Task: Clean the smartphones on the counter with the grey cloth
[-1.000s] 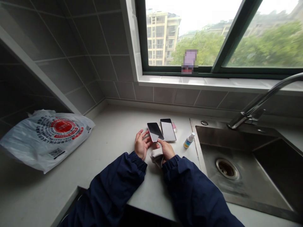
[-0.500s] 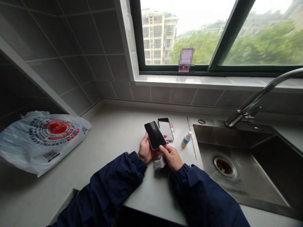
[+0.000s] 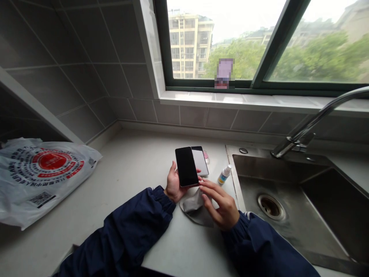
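A black-screened smartphone [image 3: 186, 166] rests tilted in my left hand [image 3: 174, 183], whose thumb and fingers grip its edges. My right hand [image 3: 221, 204] hovers just below the phone's lower right corner, fingers apart and holding nothing. Beneath it a grey cloth [image 3: 193, 207] lies crumpled on the counter, partly hidden by the hand. Behind the held phone lies a flat device with a black top band and a pale face [image 3: 201, 161], partly covered. A pink item [image 3: 206, 156] shows at its right edge. The small white spray bottle [image 3: 224, 174] with a blue and yellow label stands near the sink.
To the right is a steel sink [image 3: 291, 238] with a chrome faucet [image 3: 302, 129]. A white plastic bag [image 3: 67, 181] with red print lies on the left of the pale counter [image 3: 129, 165]. A window [image 3: 242, 42] stands behind.
My right hand has let go of the phone's lower edge and moved right and down, its fingers spreading. The phone is turned more upright in my left hand. More of the grey cloth shows.
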`<move>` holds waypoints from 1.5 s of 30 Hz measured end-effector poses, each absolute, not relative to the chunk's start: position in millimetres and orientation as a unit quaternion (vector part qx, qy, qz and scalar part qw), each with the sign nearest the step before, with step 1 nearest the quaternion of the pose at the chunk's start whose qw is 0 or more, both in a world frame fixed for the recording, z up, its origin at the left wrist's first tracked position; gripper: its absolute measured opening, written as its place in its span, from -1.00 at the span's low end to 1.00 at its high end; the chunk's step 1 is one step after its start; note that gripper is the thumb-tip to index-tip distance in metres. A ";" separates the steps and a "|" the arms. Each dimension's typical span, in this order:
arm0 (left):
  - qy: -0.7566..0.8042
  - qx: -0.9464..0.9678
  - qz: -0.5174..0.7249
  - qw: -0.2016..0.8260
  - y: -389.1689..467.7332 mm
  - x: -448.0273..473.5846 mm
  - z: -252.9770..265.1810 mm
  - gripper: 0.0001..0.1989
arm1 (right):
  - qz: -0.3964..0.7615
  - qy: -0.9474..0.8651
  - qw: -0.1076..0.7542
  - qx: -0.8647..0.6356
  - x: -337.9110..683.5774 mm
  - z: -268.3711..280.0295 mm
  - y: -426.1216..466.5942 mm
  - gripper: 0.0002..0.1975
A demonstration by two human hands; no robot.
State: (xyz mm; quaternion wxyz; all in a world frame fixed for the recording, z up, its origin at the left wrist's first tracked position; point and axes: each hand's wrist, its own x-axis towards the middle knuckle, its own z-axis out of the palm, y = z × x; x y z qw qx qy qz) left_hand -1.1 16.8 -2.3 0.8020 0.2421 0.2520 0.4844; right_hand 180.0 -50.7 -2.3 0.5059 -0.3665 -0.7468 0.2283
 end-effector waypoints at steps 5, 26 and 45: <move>0.255 0.243 0.475 0.807 13.8 -1.4 0.2 -0.12 | 0.118 -0.728 0.577 -0.350 187.0 7.3 -54.3 -0.62; 0.245 0.266 0.461 0.811 14.9 -0.8 -2.3 -0.11 | 0.191 -0.579 0.541 -0.580 221.6 -41.0 -14.0 -0.28; 0.237 0.280 0.457 0.811 15.7 0.5 -1.1 -0.17 | 0.429 -0.458 0.613 -0.480 214.9 -29.0 -6.5 -0.38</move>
